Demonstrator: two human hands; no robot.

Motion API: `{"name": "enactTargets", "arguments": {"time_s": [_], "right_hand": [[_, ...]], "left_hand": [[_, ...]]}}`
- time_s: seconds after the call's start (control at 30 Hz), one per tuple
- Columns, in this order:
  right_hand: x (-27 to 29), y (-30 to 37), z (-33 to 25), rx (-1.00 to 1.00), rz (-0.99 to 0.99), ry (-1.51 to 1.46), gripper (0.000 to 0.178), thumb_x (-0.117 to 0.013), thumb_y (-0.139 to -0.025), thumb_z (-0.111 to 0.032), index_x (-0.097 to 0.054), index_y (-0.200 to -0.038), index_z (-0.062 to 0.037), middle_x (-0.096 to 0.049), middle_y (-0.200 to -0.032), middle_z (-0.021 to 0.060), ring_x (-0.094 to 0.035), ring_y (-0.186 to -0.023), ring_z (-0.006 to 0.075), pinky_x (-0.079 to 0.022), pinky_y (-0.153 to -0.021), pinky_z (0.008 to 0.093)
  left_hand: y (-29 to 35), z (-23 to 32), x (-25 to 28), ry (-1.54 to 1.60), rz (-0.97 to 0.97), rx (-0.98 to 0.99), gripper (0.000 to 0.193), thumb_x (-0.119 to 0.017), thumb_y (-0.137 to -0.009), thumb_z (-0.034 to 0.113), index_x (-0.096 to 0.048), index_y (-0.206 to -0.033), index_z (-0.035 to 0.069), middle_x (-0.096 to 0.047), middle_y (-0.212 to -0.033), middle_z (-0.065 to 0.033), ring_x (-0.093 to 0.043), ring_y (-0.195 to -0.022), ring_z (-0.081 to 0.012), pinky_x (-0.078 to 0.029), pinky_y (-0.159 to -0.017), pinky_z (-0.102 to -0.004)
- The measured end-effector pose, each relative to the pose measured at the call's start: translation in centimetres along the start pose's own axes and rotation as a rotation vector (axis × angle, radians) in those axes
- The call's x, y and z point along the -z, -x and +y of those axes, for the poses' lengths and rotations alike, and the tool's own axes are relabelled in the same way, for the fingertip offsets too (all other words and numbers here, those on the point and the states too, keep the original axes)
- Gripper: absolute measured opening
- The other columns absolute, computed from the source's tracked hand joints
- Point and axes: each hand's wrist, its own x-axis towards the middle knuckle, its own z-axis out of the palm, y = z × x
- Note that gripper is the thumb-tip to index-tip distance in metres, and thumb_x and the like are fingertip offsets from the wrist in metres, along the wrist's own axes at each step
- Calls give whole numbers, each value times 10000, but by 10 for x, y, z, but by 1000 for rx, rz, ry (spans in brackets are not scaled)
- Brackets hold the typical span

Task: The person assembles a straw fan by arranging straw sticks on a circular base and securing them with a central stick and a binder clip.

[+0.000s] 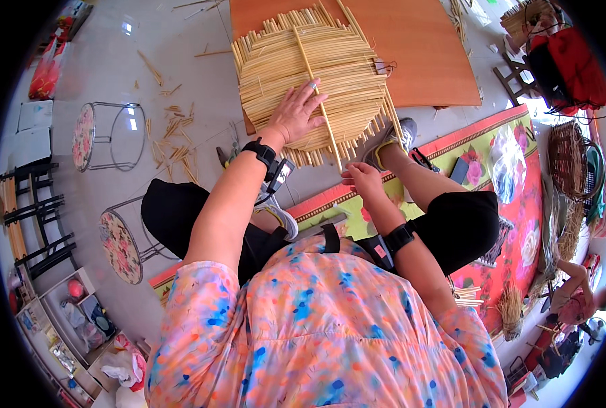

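Stick panel (343, 81) sits over near left corner of orange-brown table (425, 54), hanging past near edge. Left hand (295, 115) lies on it, fingers loosely spread across long cross stick (329, 129). Right hand (365, 180) half-curled by stick's near end; can't tell if it's pinching anything. Imo risk: cross stick skews, or overhang tips, if left hand eases off. No readable writing or brands I can spot.

Stick panel (269, 78) as landmark. Far part over table (428, 54); near part overhangs. One long stick (304, 56) across it; left hand (291, 117) on top, right hand (366, 179) just off its near edge. Left of panel: stick scraps (174, 127), then two stools (83, 136). Right of panel: spread cloth (479, 131) bearing phone (458, 171), plastic bag (507, 163); farther right, basket (565, 153).
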Motion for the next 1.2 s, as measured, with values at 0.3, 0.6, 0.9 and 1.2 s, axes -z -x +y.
{"name": "enactTargets", "arguments": {"time_s": [0.3, 0.6, 0.9, 1.2], "right_hand": [[-7, 1, 5, 45, -121, 20, 261, -528, -953, -230, -637, -1016, -2, -701, -849, 81, -669, -700, 148, -496, -606, 265], [-8, -1, 7, 49, -121, 31, 258, -514, -945, -217, -635, -1002, 4, -705, -843, 97, -674, -718, 162, -505, -615, 272], [-7, -3, 9, 28, -133, 43, 257, -520, -934, -238, -633, -1023, -25, -711, -875, 82, -680, -745, 156, -491, -634, 277], [-9, -2, 2, 26, -140, 4, 219, -515, -938, -229, -628, -981, -46, -703, -858, 58, -663, -711, 127, -463, -602, 253]], "left_hand": [[2, 2, 3, -24, -12, -2, 587, -558, -892, 497, -447, -1383, 195, -196, -1561, -52, -204, -1441, -239, -236, -1149, -501], [2, 1, 1, -9, 49, -30, 587, -605, -865, 464, -449, -1364, 197, -236, -1546, -68, -262, -1418, -268, -280, -1114, -534], [1, 4, 9, -20, -35, 16, 588, -558, -896, 496, -442, -1387, 194, -185, -1564, -57, -199, -1443, -234, -226, -1159, -483], [1, -1, 3, -1, 36, -19, 573, -589, -880, 483, -476, -1352, 178, -234, -1546, -70, -241, -1427, -252, -271, -1127, -510]]}}
